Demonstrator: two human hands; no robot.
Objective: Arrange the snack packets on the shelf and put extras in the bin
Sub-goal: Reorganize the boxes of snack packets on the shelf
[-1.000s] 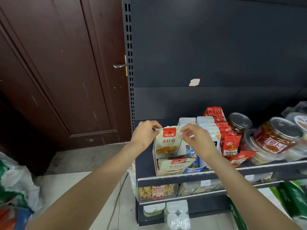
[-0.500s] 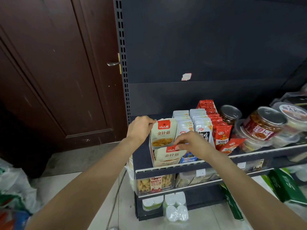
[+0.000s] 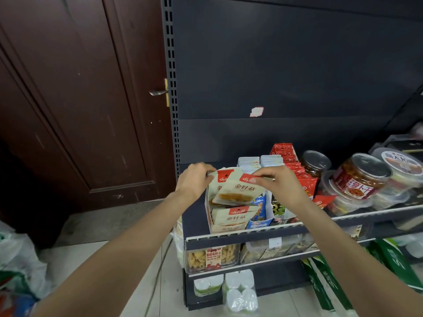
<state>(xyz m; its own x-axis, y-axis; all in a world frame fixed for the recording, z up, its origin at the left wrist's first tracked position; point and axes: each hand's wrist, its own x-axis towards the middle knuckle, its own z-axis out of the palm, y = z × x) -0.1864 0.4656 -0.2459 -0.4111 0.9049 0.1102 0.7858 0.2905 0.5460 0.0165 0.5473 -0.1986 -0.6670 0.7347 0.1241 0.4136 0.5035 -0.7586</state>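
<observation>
Cream snack packets with red tops stand in an open white display box (image 3: 209, 217) at the left end of the dark shelf (image 3: 247, 234). My right hand (image 3: 281, 186) pinches the red top corner of a tilted cream packet (image 3: 240, 191) lifted above the box. My left hand (image 3: 194, 179) grips the top of the upright cream packet (image 3: 223, 177) behind it. More of these packets (image 3: 233, 217) lie low at the box's front. Blue-and-white packets (image 3: 259, 209) and red packets (image 3: 295, 170) fill the rows to the right.
Clear jars with metal lids (image 3: 361, 177) crowd the shelf's right side. Lower shelves hold tubs of snacks (image 3: 212, 257). A brown door (image 3: 80, 99) stands to the left, plastic bags (image 3: 16, 266) lie on the floor at bottom left, and green boxes (image 3: 393, 261) lean at bottom right.
My right hand has risen from the front of the box, lifting a cream packet by its top corner. My left hand stays on the upright packet at the back.
</observation>
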